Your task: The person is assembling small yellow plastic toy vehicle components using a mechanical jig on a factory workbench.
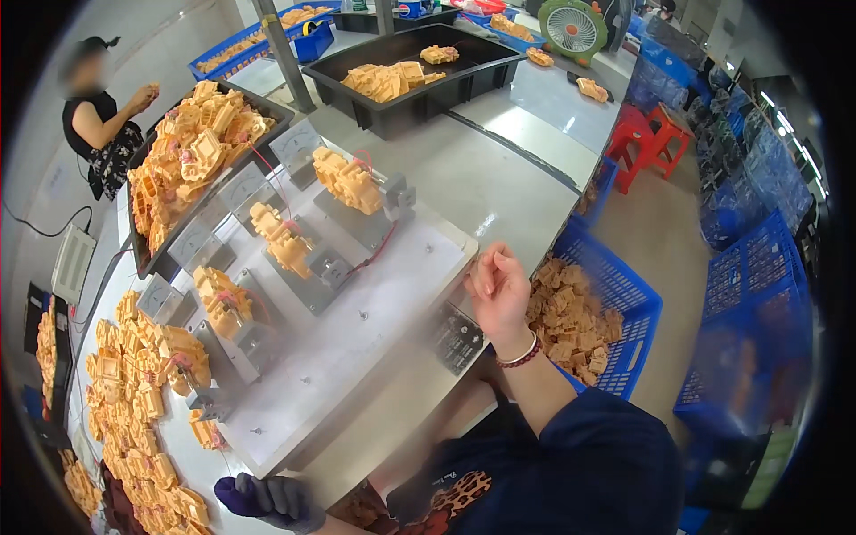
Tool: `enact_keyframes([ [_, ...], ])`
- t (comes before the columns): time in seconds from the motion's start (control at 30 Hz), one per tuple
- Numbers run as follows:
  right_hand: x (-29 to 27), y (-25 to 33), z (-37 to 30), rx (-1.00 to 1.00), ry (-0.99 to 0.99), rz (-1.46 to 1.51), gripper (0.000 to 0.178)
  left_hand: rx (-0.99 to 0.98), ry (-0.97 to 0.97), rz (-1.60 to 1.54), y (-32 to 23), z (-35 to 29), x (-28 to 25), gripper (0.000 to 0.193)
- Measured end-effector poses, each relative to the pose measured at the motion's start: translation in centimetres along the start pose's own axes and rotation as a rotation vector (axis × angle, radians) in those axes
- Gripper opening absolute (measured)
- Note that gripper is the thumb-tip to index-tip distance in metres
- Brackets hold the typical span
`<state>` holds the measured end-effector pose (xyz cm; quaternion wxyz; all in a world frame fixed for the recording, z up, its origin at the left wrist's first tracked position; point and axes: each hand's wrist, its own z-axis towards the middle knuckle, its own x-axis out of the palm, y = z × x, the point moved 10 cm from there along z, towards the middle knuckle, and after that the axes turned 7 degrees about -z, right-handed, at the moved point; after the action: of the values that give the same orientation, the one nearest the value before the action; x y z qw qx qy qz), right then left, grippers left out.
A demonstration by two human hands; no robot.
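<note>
My left hand point(270, 501), in a dark grey and purple glove, is by the near corner of a white board point(348, 325). Its fingers are curled; whatever they may hold is hidden. My bare right hand point(497, 290), a dark red bead bracelet on its wrist, hovers by the board's right edge. Its fingers are folded loosely inward, and nothing shows in them. Along the board, several orange-tan plastic gear-like assemblies point(346, 181) with thin red wires sit against metal clamps point(397, 194). Small analog meters point(297, 144) stand behind them.
Loose orange-tan parts point(134, 428) cover the table at left. Black trays point(401, 111) hold more. A blue crate point(629, 343) of parts stands at my right, with red stools point(660, 143) beyond. A person point(94, 120) works at far left. A green fan point(572, 31) stands at the back.
</note>
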<state>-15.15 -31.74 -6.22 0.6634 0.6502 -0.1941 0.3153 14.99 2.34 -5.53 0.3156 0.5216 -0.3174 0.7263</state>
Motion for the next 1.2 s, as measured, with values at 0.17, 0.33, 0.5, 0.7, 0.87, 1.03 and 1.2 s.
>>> enact_keyframes([
  [0.17, 0.7, -0.7, 0.1, 0.025, 0.008, -0.002, 0.017, 0.067, -0.028, -0.013, -0.1, -0.3, 0.9, 0.034],
  [0.33, -0.2, 0.1, -0.1, 0.0, -0.03, 0.024, 0.015, 0.014, 0.022, 0.006, 0.9, 0.5, 1.0, 0.035],
  [0.5, 0.3, 0.2, -0.1, -0.004, -0.005, 0.038, 0.015, 0.02, 0.013, 0.006, 0.6, 0.4, 0.9, 0.033],
  [0.7, 0.3, 0.1, -0.1, -0.007, 0.015, 0.025, 0.016, 0.074, -0.026, 0.003, 0.1, 0.0, 0.4, 0.032],
  [0.87, 0.1, 0.0, -0.1, 0.006, -0.02, 0.009, 0.016, 0.068, -0.081, -0.059, 0.1, 0.0, 0.1, 0.044],
  [1.03, 0.1, -0.2, -0.1, 0.01, 0.003, 0.058, 0.014, 0.067, -0.064, -0.034, 0.1, 0.1, 0.3, 0.04],
  [1.2, -0.1, -0.2, -0.1, 0.014, -0.009, 0.044, 0.02, 0.038, 0.028, -0.013, 0.8, 0.4, 1.3, 0.033],
])
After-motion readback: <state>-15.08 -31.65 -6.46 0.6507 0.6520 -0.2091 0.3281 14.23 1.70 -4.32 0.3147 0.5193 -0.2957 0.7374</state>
